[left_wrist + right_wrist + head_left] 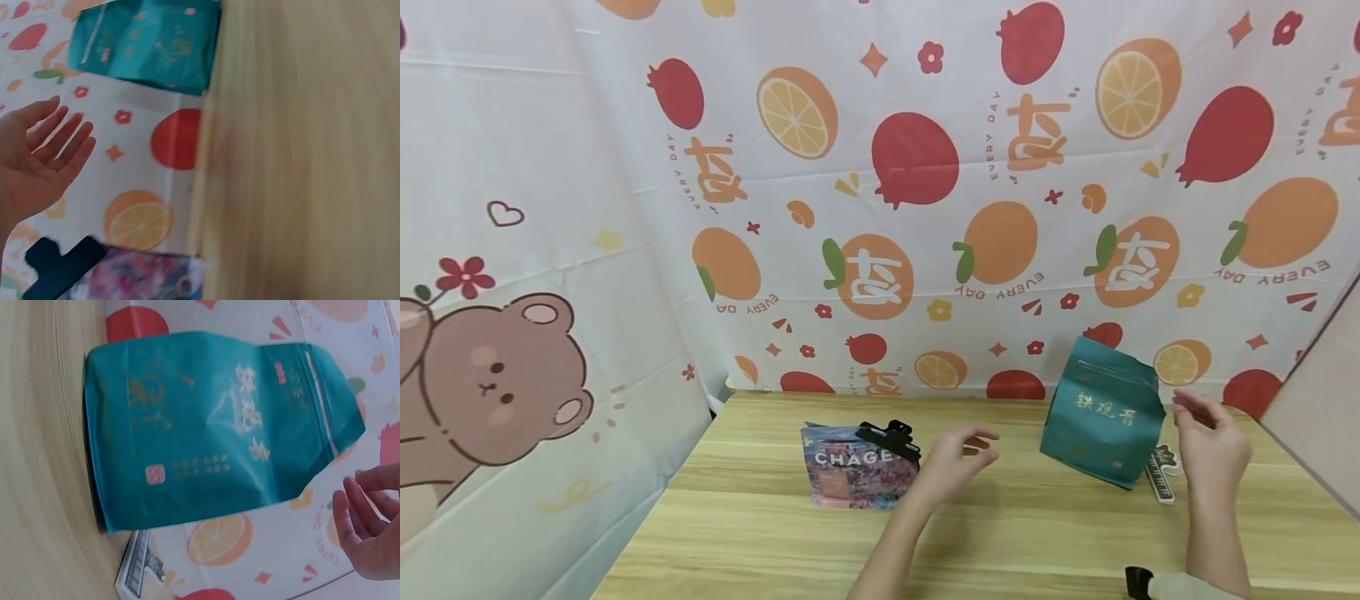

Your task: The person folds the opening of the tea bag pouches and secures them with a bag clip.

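A teal pouch (1103, 421) with gold characters stands upright toward the right of the table, its top turned slightly. My right hand (1213, 442) is just right of the pouch, fingers loosely bent with nothing between them; the right wrist view shows a gap between fingers and pouch. On the left stands a smaller colourful pouch (850, 483) printed "CHAGE", with a black clip (891, 437) across its upper right corner. Beside that clip hovers my left hand (958, 458), holding nothing, its fingers spread in the left wrist view.
Partly behind the teal pouch lies a small white and black item (1161, 479), its kind unclear. A fruit-printed cloth (925, 250) hangs behind the wooden table (760, 533). Another cloth with a bear print (505, 383) hangs on the left.
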The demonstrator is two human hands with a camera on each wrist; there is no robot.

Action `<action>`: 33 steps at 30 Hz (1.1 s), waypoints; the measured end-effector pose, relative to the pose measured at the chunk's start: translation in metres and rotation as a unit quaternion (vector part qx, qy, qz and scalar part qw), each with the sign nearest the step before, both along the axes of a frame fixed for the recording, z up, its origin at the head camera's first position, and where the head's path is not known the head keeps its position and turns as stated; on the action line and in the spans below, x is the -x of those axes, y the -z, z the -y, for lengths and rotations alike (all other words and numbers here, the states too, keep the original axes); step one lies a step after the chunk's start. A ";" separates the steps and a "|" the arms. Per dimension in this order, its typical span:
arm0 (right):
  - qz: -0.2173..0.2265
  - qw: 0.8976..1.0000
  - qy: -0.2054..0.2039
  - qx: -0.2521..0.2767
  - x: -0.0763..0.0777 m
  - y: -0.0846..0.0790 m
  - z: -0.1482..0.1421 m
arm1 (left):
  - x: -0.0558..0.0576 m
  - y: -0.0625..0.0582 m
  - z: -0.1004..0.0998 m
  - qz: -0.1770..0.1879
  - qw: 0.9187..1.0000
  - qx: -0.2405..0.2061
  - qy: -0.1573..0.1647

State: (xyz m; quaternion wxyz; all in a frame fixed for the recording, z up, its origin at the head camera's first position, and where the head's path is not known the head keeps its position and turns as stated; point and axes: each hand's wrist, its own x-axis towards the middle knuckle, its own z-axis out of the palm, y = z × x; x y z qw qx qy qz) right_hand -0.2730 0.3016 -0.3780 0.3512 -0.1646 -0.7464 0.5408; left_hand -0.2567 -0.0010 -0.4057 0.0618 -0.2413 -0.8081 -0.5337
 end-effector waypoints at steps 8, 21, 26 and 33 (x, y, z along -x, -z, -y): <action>0.093 0.992 -0.082 0.017 0.006 0.014 -0.018 | 0.010 0.010 -0.021 0.052 0.998 -0.019 0.017; 0.091 0.953 -0.275 -0.084 0.026 0.032 -0.027 | 0.021 0.029 -0.043 0.113 0.994 -0.007 0.010; 0.077 0.957 -0.253 -0.122 0.032 0.037 -0.030 | 0.025 0.028 -0.044 0.118 0.993 -0.005 0.009; 0.067 0.963 -0.235 -0.113 0.039 0.039 -0.035 | 0.031 0.022 -0.046 0.111 0.994 0.005 0.005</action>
